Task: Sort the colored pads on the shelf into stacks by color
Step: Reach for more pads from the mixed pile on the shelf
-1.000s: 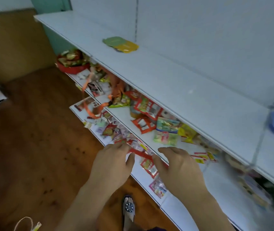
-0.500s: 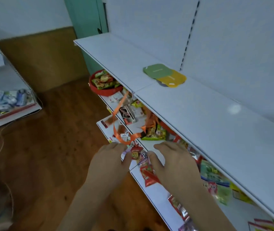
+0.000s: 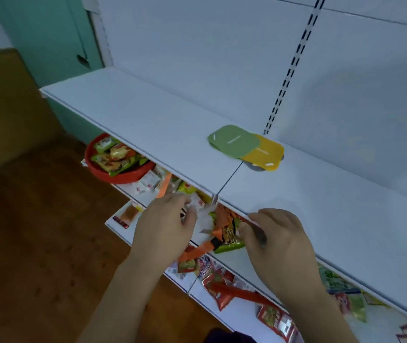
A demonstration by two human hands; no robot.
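A green pad [image 3: 233, 141] lies on the white top shelf [image 3: 148, 125], overlapping a yellow pad [image 3: 264, 155]. A sliver of a grey pad [image 3: 253, 167] pokes out under the yellow one. My left hand [image 3: 165, 226] hovers below the shelf's front edge, fingers loosely curled and holding nothing. My right hand [image 3: 276, 241] hovers at the shelf edge with relaxed, slightly bent fingers and holds nothing. Both hands are well short of the pads.
Lower shelves [image 3: 229, 315] carry several scattered snack packets and orange ribbon [image 3: 197, 252]. A red bowl [image 3: 118, 169] of packets sits at the left under the top shelf. Brown wooden floor [image 3: 36, 256] lies to the left. A slotted upright [image 3: 289, 70] runs up the back panel.
The view swung left and up, bringing the pads nearer the centre. Both hands rose from the lower shelves to the top shelf's front edge and spread apart.
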